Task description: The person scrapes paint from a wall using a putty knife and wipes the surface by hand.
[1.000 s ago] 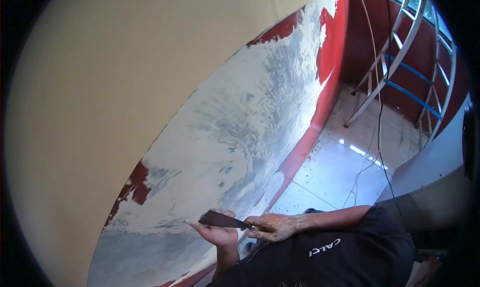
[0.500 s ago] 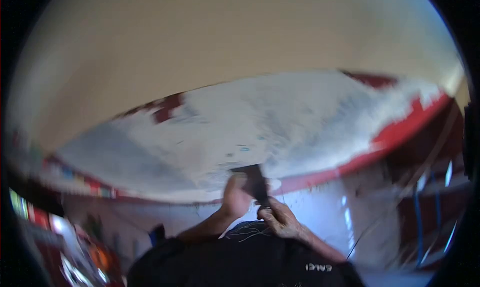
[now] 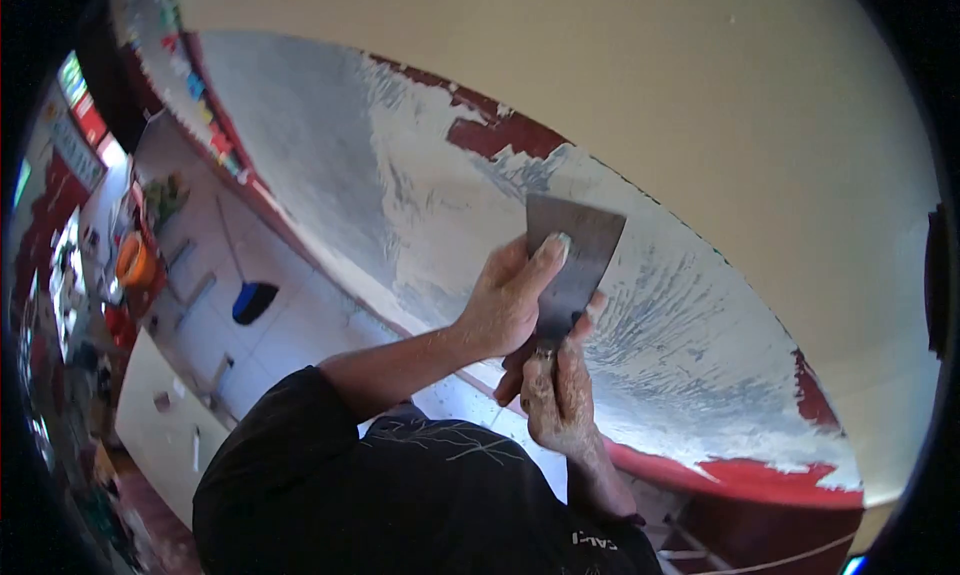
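A wide putty knife (image 3: pixel 582 260) is held up in front of the wall, its metal blade pointing upward. My left hand (image 3: pixel 512 300) grips the blade from the left, with the thumb laid flat on its face and other fingers partly hidden behind. Around the handle, low on the tool, my right hand (image 3: pixel 562 400) is closed; whitish residue coats its skin. Beyond both hands is the wall's patchy white and grey filler (image 3: pixel 440 210), streaked with ridges. Dark red paint (image 3: pixel 510 135) shows through in places near the upper edge.
Cream wall (image 3: pixel 650 65) lies above the filler, and a red strip (image 3: pixel 740 482) borders it below. On the tiled floor to the left are a blue broom (image 3: pixel 254 302), an orange bucket (image 3: pixel 136 261) and a pale board (image 3: pixel 165 415).
My view has turned, so the wall now slants and more floor shows at left. The putty knife is higher in view, with both hands still on it.
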### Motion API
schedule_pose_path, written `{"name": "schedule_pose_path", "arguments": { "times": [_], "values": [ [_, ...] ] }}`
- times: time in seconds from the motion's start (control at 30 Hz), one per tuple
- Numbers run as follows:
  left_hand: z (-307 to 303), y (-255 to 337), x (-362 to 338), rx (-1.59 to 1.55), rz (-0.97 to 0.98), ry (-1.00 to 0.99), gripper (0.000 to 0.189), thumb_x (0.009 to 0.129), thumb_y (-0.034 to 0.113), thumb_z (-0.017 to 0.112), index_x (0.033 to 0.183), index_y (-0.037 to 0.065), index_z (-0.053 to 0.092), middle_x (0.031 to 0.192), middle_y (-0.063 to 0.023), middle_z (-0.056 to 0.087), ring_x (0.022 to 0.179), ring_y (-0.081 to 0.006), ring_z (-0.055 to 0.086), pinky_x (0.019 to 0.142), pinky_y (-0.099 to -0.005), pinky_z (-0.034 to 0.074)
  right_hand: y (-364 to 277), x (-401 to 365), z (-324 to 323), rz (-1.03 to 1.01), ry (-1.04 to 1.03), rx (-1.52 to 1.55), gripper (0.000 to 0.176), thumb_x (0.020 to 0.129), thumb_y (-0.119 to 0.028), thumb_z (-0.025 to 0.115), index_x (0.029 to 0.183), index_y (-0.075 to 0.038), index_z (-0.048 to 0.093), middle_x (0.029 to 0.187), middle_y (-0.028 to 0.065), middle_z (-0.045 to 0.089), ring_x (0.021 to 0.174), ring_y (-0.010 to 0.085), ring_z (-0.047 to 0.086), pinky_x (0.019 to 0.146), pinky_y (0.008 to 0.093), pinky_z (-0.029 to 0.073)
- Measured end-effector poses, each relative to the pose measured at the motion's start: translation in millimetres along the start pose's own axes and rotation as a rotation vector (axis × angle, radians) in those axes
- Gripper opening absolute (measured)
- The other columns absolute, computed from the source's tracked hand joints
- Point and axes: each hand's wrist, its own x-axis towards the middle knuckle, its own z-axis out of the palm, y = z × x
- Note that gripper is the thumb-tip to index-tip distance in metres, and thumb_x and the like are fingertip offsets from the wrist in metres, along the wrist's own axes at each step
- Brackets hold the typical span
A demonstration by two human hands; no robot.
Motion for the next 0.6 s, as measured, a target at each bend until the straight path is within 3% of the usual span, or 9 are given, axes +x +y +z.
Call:
{"name": "schedule_pose_path", "arguments": {
  "times": [0.13,0.23,0.27,0.4,0.6],
  "values": [
    [21.7,1.3,16.1,-0.032,0.106,0.102,0.041,0.095,0.043,0.045,0.104,0.003,0.049,0.075,-0.0100,0.059,0.057,-0.0161,0.059,0.052,-0.0275,0.049,-3.5,10.1,-22.9,0.003,-0.005,0.021,0.027,0.097,-0.009,0.033,0.116,0.010,0.034,0.083,0.0120,0.055,0.049,0.0109,0.052,0.041,0.0218,0.043],
    [27.9,5.0,19.6,-0.014,0.128,0.147,0.042,0.094,0.044,0.048,0.098,0.002,0.051,0.071,-0.0085,0.058,0.055,-0.0154,0.058,0.050,-0.0271,0.049,-10.0,12.5,-23.7,-0.032,0.043,-0.044,0.026,0.097,-0.009,0.034,0.115,0.009,0.035,0.074,0.0093,0.053,0.046,0.0105,0.050,0.040,0.0218,0.041],
    [29.0,3.5,18.5,0.001,0.122,0.150,0.042,0.094,0.045,0.049,0.096,0.002,0.051,0.070,-0.0079,0.058,0.054,-0.0151,0.058,0.049,-0.0270,0.049,-2.1,11.2,-23.7,-0.133,0.052,-0.082,0.023,0.097,-0.009,0.036,0.112,0.008,0.036,0.064,0.0059,0.050,0.044,0.0098,0.048,0.039,0.0221,0.038],
    [29.0,2.8,18.1,0.061,0.133,0.226,0.041,0.093,0.044,0.051,0.088,0.003,0.053,0.067,-0.0058,0.057,0.054,-0.0133,0.058,0.048,-0.0263,0.049,-6.1,12.2,-11.4,-0.124,0.144,-0.129,0.014,0.096,-0.006,0.035,0.104,0.006,0.037,0.057,0.0046,0.046,0.040,0.0101,0.045,0.036,0.0220,0.034],
    [17.2,15.9,13.3,-0.003,0.060,0.126,0.040,0.093,0.041,0.052,0.083,0.002,0.054,0.066,-0.0054,0.056,0.053,-0.0117,0.056,0.048,-0.0250,0.049,-14.5,11.8,16.5,-0.033,0.224,-0.048,0.025,0.097,-0.006,0.034,0.117,0.008,0.031,0.056,0.0053,0.044,0.037,0.0103,0.043,0.034,0.0218,0.033]
  ]
}}
